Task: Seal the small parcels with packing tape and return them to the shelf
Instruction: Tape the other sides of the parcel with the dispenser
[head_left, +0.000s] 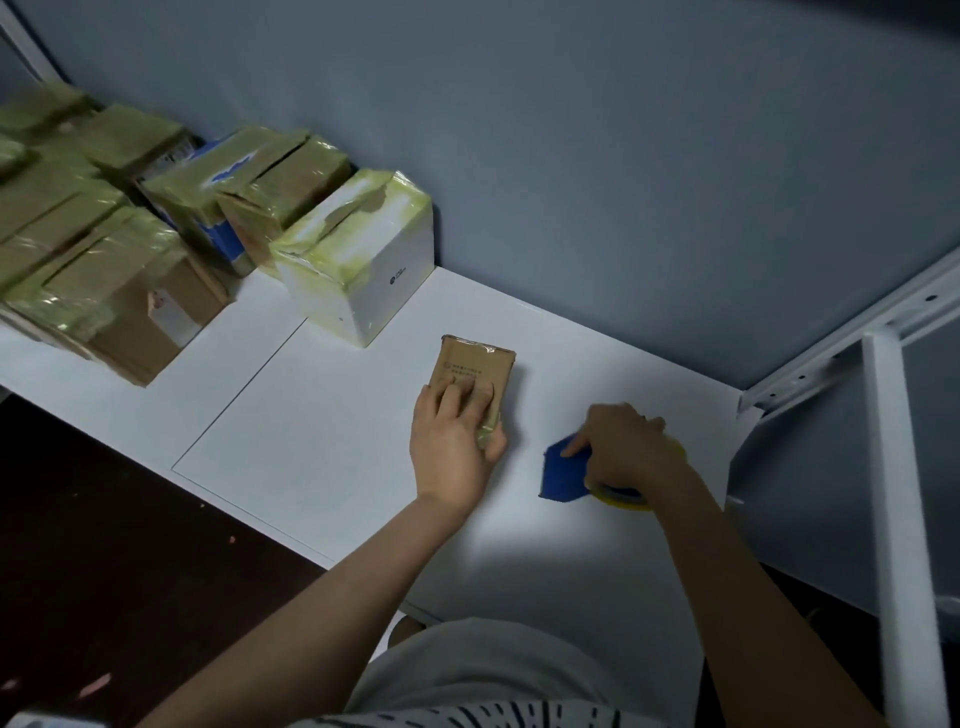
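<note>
My left hand (452, 441) lies on the small parcel (475, 364). The fingers (467, 389) are spread flat across its near half and the thumb hooks round the near corner, so I have it pinned to the white worktop (311, 441). My right hand (628, 447) is wrapped round the tape dispenser (563, 475), well apart to the right of the parcel. The forefinger is stretched along its blue body and the yellow tape roll (623, 500) sits under my palm.

The parcel looks like thin brown card, flat and light. I judge it stiff enough to press on but likely to skid on this smooth board, so I would hold it by its long edges near the middle. Some glossy tape seems to cover the end under my thumb, which may be slippery. It is closed, and I cannot tell what is inside.

Beyond my left fingertips stands a white box (374, 280) wrapped in yellowish tape, and further left a pile of taped parcels (104, 260). All are shut, with their contents hidden.
</note>
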